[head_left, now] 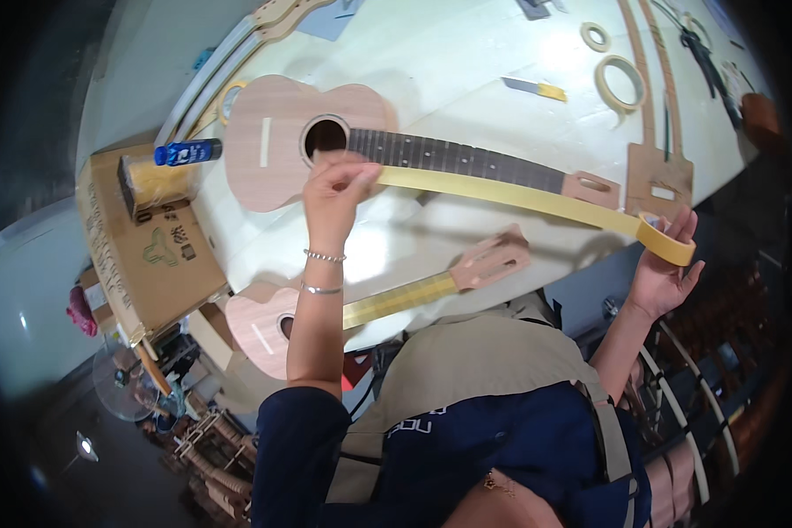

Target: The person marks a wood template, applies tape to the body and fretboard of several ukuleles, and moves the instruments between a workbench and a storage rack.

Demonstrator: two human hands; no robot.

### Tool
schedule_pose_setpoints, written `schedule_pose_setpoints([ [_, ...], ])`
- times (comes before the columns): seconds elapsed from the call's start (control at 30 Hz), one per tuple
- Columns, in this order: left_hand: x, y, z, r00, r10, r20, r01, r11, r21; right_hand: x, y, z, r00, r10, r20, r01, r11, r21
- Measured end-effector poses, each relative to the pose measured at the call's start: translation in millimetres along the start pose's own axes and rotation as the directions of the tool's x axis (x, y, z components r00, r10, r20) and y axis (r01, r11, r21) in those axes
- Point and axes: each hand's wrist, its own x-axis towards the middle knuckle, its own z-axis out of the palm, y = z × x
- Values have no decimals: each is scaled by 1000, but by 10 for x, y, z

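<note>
Between my hands stretches a long strip of yellow masking tape [510, 201], running just in front of the neck of an unfinished wooden ukulele [264, 172]. My left hand [333, 187] pinches the strip's free end beside the sound hole. At the far end of the strip, my right hand [664, 268] holds the tape roll [667, 243], with fingers through its ring and the thumb apart. The ukulele lies face up with its dark fretboard [458, 160] pointing right. Nearer me lies a second ukulele [260, 319], its fretboard covered in yellow tape and partly hidden by my left forearm.
A cardboard box [154, 255] stands left, with a blue bottle [187, 151] by it. Toward the back right lie a utility knife [535, 89], a large tape roll [620, 84], a small tape roll [595, 37] and a flat wooden neck-shaped piece [660, 176]. The table edge runs close to my body.
</note>
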Motion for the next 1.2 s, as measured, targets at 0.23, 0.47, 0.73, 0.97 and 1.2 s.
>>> schedule_pose_setpoints([
  [0.23,443,-141,-236,983,-164,79,158,984,76,137,639,40,852,214,478,473,-705,-528],
  [0.47,569,-150,-229,973,-228,30,225,971,74,212,600,-123,930,113,349,359,-468,-807],
  [0.73,613,-138,-232,965,-261,-26,262,961,89,158,704,-61,959,73,274,279,-413,-867],
  [0.97,436,-177,-33,949,226,-218,-111,891,439,94,721,-88,992,24,121,122,-350,-929],
  [1.2,170,-281,152,903,324,281,-413,477,776,100,845,44,979,-82,187,158,-272,-949],
])
